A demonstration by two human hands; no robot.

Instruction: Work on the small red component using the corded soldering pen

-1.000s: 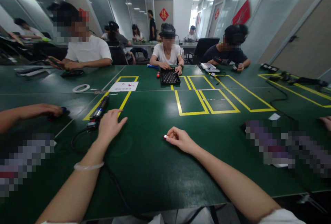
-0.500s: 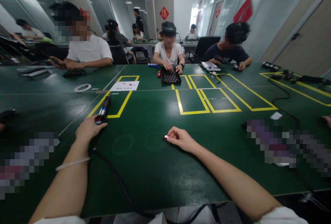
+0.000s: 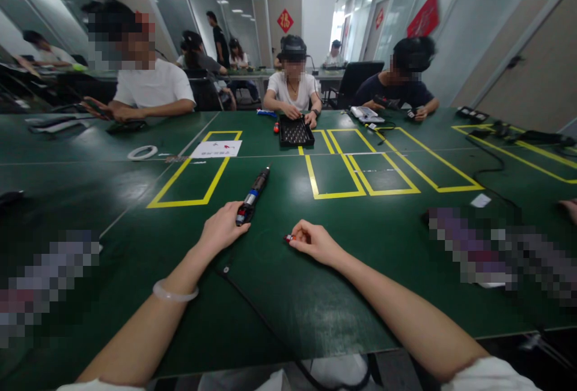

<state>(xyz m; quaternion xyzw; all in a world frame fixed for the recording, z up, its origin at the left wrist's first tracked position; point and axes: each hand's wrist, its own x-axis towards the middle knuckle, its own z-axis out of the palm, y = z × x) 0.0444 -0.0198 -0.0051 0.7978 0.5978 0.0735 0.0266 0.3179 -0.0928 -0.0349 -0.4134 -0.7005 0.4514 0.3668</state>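
My left hand (image 3: 222,226) is closed round the rear end of a black electric screwdriver (image 3: 253,194) with a silver and blue band. Its thin tip points away from me, up and to the right, and its cord (image 3: 252,307) trails back toward me. To the right, my right hand (image 3: 319,244) rests at the table, thumb and fingers pinching a small red and white piece (image 3: 288,238). Most of that piece is covered by the fingers, and its kind cannot be made out. The two hands are apart, with the screwdriver's body between them.
Yellow tape outlines (image 3: 338,196) mark the green table (image 3: 252,343). A printed sheet (image 3: 216,148) and a white ring (image 3: 142,153) lie left of centre. Across the table, a person works over a black tray (image 3: 296,132) beside a small red object (image 3: 276,128). Other people sit around.
My left hand has carried the screwdriver to the right, from the left tape outline toward my right hand, and tilted it further rightward. My right hand has stayed nearly in place.
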